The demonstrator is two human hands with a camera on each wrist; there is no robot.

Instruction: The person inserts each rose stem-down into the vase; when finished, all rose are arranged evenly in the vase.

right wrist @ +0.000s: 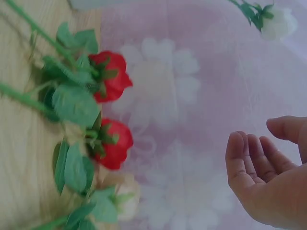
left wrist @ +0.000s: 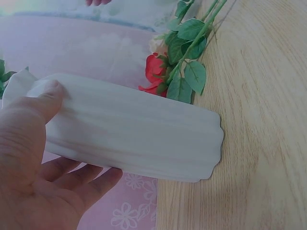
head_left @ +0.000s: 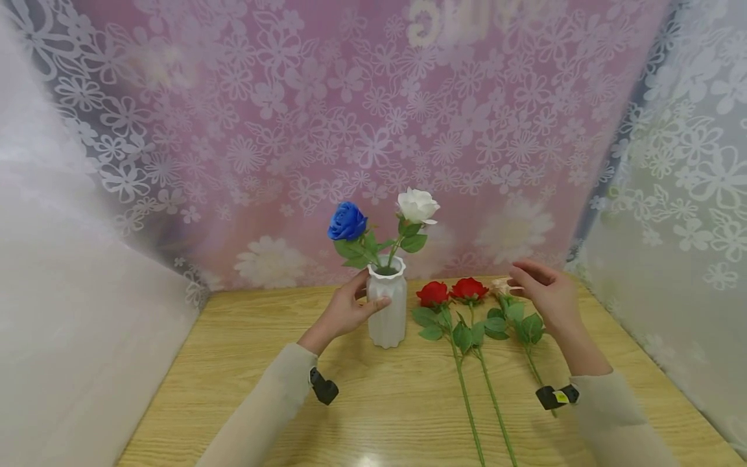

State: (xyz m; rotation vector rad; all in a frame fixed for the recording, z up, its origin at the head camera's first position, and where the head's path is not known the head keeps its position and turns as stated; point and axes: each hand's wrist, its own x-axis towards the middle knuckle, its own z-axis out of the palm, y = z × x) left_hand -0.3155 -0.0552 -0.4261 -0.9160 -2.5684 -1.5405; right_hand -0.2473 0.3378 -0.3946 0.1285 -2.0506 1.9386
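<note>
My left hand (head_left: 344, 314) grips the upper part of a white fluted vase (head_left: 388, 321), thumb across its front and fingers round the far side. The vase stands upright on the table; in the left wrist view its base (left wrist: 211, 148) is at the wood surface. A blue rose (head_left: 347, 222) and a white rose (head_left: 417, 206) stand in it, leaning apart. Over on the right, my right hand (head_left: 551, 298) hovers near a cream rose (head_left: 500, 287), fingers loosely bent. Nothing is between those fingers in the right wrist view, where the hand (right wrist: 268, 187) is apart from the flowers.
Two red roses, one nearer the vase (head_left: 433, 294) and one beside it (head_left: 469, 289), lie left of the cream rose, stems toward the front of the wooden table (head_left: 373, 402). Behind hangs a pink floral curtain (head_left: 350, 130); pale sheets (head_left: 671, 227) flank the table.
</note>
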